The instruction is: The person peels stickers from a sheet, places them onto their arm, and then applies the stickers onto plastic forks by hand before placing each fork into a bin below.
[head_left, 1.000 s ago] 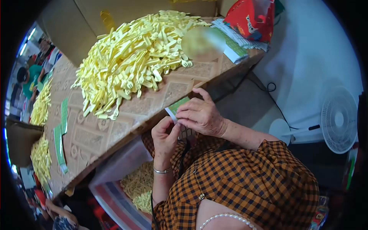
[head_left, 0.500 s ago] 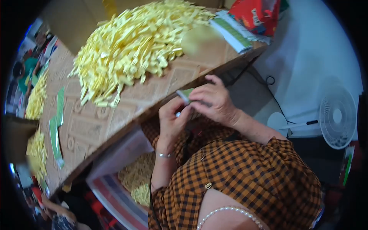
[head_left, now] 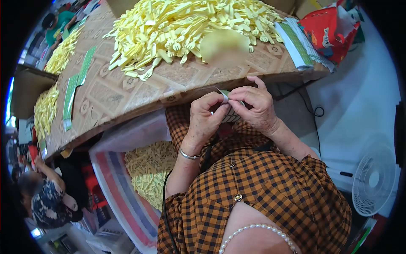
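Both hands meet in front of my body, just below the table edge. My left hand [head_left: 207, 115] pinches a small green and white packet [head_left: 225, 96] between thumb and fingers. My right hand [head_left: 255, 106] pinches the same packet from the other side, its little finger raised. Beyond them, a large heap of pale yellow forks [head_left: 186, 25] covers much of the table [head_left: 148, 91]. Green and white strips [head_left: 294, 44] lie in a stack on the right, and more green strips [head_left: 71, 99] lie on the left.
A striped bag [head_left: 120, 186] holding small pieces stands below the table. A red bag [head_left: 327, 31] sits at the table's right end, and a white fan [head_left: 374, 180] stands at right. Smaller yellow heaps [head_left: 45, 111] and other people [head_left: 50, 203] are on the left.
The view has shifted, so the table appears higher and more of the striped bag shows. Both hands have stayed together at the packet, with the fingers in slightly different positions.
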